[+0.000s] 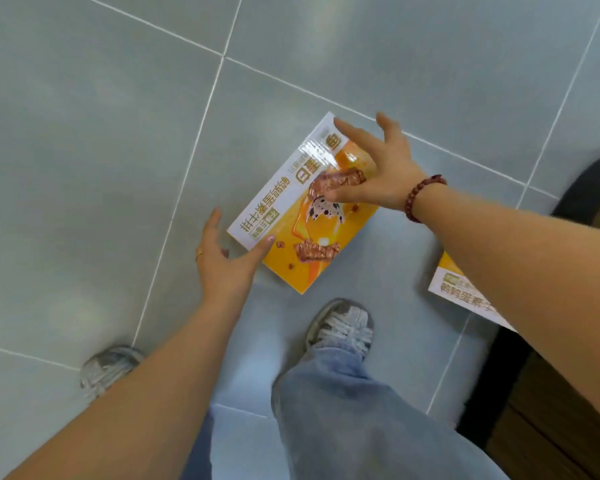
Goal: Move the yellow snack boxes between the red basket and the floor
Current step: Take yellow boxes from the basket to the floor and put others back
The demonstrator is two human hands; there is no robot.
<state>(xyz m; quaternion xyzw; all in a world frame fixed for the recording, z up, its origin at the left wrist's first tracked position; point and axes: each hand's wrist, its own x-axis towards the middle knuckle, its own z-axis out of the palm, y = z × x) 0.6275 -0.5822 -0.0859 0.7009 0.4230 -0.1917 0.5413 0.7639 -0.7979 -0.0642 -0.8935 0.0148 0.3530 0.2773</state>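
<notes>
Yellow snack box (305, 209) flat on the tiled floor (84, 133), left hand (227, 261) spread open at its near corner, right hand (378, 168) splayed over its far end (contact unclear), neither grasping it

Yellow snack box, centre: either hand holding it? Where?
Nothing is held. The yellow snack box lies flat on the floor; left hand at its left corner and right hand over its far end are both open.
</notes>
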